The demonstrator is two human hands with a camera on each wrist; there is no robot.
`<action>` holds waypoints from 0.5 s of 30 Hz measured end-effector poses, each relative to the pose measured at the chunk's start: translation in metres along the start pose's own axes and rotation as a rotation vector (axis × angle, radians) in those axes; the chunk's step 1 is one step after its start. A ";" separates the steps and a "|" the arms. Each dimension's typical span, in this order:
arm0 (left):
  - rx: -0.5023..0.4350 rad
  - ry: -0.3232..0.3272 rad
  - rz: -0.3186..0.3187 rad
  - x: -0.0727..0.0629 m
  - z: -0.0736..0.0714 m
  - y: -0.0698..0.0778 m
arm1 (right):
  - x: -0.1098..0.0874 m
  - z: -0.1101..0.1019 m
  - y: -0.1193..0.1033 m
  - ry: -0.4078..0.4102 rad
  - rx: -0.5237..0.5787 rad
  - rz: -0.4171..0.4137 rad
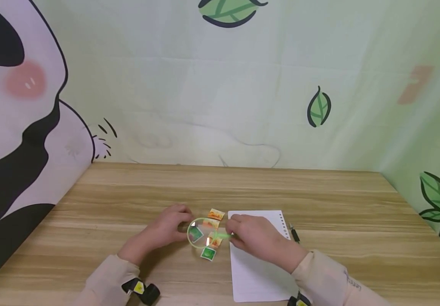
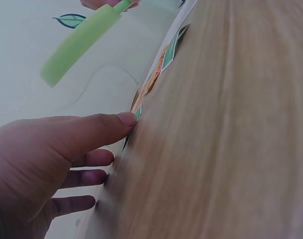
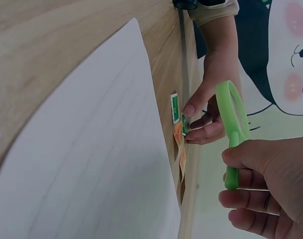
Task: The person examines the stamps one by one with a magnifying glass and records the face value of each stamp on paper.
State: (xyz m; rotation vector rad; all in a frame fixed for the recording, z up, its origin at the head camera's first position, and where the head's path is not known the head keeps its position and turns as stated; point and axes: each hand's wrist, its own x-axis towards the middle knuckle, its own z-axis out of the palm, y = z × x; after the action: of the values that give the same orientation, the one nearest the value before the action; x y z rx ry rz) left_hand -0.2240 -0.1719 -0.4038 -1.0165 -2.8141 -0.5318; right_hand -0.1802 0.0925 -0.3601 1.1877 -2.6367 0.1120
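My right hand [image 1: 260,236] grips a light green magnifying glass [image 3: 231,112] by its handle, between thumb and fingers. Its round lens hangs over a small group of stamp-like paper pieces. Through it shows a green stamp [image 1: 196,233], right beside my left hand [image 1: 168,227]. That hand is low over the table with its fingers spread, the thumb tip at the green stamp's edge in the left wrist view. Closer to me lies another green stamp [image 1: 208,253]. Orange stamps lie about the lens, one orange stamp [image 1: 216,213] at the far end.
A white lined sheet [image 1: 258,276] with punched holes lies under my right hand. Just right of it is a black pen [image 1: 294,234]. The wooden table [image 1: 338,199] ends at a cloth backdrop [image 1: 220,93] printed with a panda and leaves.
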 end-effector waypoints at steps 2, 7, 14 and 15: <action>-0.003 0.003 -0.005 0.000 0.000 0.000 | -0.001 -0.001 0.002 0.019 0.006 0.006; -0.030 -0.010 -0.042 -0.001 0.000 0.003 | -0.007 -0.007 0.008 0.049 0.069 0.053; -0.067 -0.001 -0.068 0.000 -0.001 0.006 | -0.016 -0.018 0.021 0.084 0.145 0.138; -0.063 0.004 -0.064 0.000 -0.001 0.006 | -0.018 -0.020 0.023 0.090 0.159 0.155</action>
State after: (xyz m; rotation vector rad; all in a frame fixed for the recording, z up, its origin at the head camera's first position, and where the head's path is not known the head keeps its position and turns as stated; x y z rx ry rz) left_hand -0.2203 -0.1677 -0.4008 -0.9372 -2.8520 -0.6329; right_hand -0.1820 0.1244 -0.3447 0.9964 -2.6781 0.4010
